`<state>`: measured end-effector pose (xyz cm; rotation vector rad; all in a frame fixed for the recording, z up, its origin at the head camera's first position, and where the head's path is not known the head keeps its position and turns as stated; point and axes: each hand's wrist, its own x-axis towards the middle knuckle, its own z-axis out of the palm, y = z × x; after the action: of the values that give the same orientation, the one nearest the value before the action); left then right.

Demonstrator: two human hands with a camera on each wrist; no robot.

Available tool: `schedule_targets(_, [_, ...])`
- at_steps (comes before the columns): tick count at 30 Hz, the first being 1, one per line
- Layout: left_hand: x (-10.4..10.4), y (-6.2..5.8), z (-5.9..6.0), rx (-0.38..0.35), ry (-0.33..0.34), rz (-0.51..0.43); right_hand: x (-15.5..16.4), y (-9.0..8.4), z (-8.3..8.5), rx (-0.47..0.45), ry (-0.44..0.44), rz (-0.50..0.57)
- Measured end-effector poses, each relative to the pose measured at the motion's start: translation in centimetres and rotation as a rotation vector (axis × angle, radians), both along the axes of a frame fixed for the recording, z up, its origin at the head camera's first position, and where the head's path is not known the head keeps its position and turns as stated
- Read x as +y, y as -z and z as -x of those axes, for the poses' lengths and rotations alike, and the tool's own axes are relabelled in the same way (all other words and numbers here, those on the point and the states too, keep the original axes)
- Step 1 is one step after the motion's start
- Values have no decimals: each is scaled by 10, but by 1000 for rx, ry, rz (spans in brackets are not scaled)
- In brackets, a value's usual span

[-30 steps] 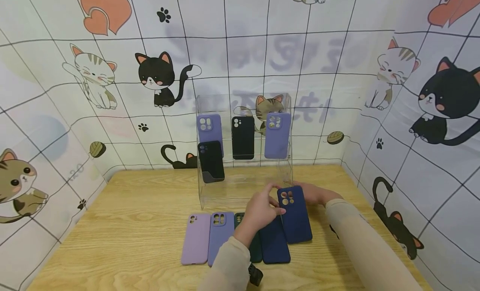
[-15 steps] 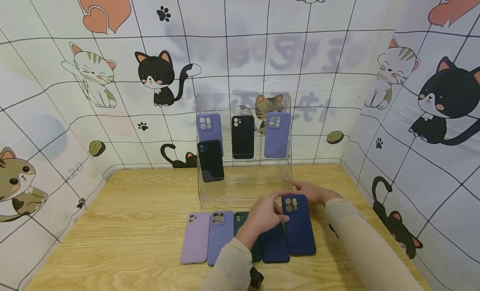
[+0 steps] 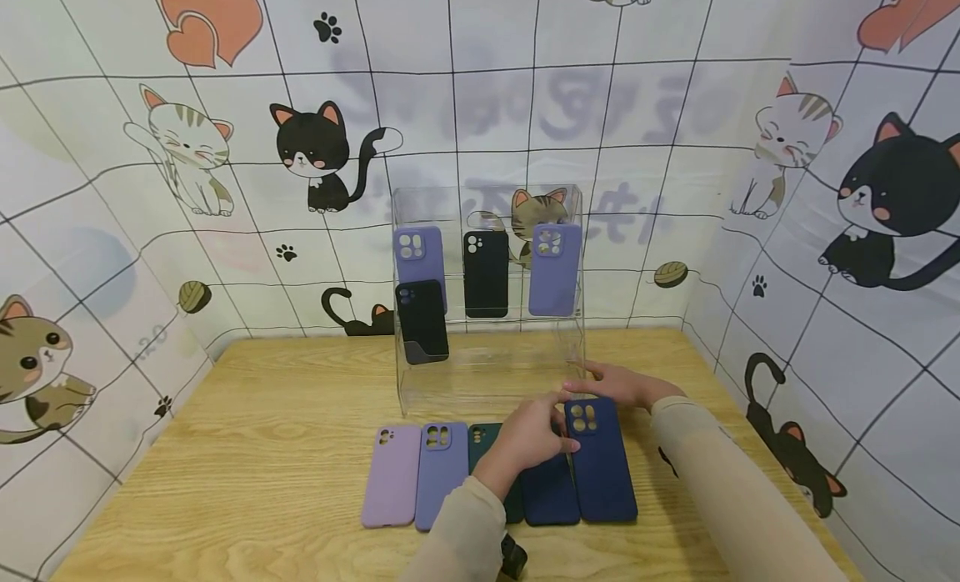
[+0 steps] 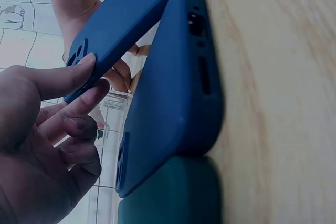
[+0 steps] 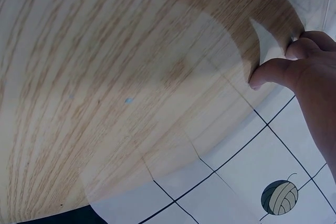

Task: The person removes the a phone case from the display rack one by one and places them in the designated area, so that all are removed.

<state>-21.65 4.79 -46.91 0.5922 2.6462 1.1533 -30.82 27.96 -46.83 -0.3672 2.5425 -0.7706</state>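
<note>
My left hand (image 3: 527,433) pinches a navy phone case (image 3: 603,474) by its camera end. In the left wrist view the thumb lies on top of that case and a finger beneath, and the case tilts above a second navy phone case (image 4: 160,85). A dark green phone case (image 4: 170,195) lies beside the second one. Partly hidden under the left hand, both sit at the right of a row on the table. My right hand (image 3: 624,385) rests by the lower right corner of the clear display stand (image 3: 491,361), its fingertips on the table in the right wrist view.
A lilac phone case (image 3: 392,478) and a purple-blue phone case (image 3: 441,482) complete the row's left side on the wooden table (image 3: 247,449). The stand bears two purple cases, a black phone case (image 3: 486,273) and another black one (image 3: 422,323), leaning lower left.
The left hand has brought the navy phone case down and toward the near side, beside the other navy case. The right hand stays by the stand's corner, its fingers slightly shifted.
</note>
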Motion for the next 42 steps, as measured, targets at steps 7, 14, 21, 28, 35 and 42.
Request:
schedule_targets(7, [0, 3, 2, -5, 2, 16, -1, 1, -1, 15, 13, -19])
schedule_targets(14, [5, 6, 8, -4, -12, 121, -2, 1, -4, 17, 12, -24])
schedule_targets(21, [8, 11, 16, -18, -15, 242, -4, 0, -6, 24, 7, -23])
schedule_targets(28, [9, 9, 18, -8, -8, 297, -4, 0, -3, 25, -2, -9])
schedule_targets(35, [10, 12, 17, 40, -16, 327, -4, -2, -3, 47, -7, -9])
schedule_targets(42, [6, 10, 20, 22, 3, 262, -5, -5, -5, 44, -15, -3])
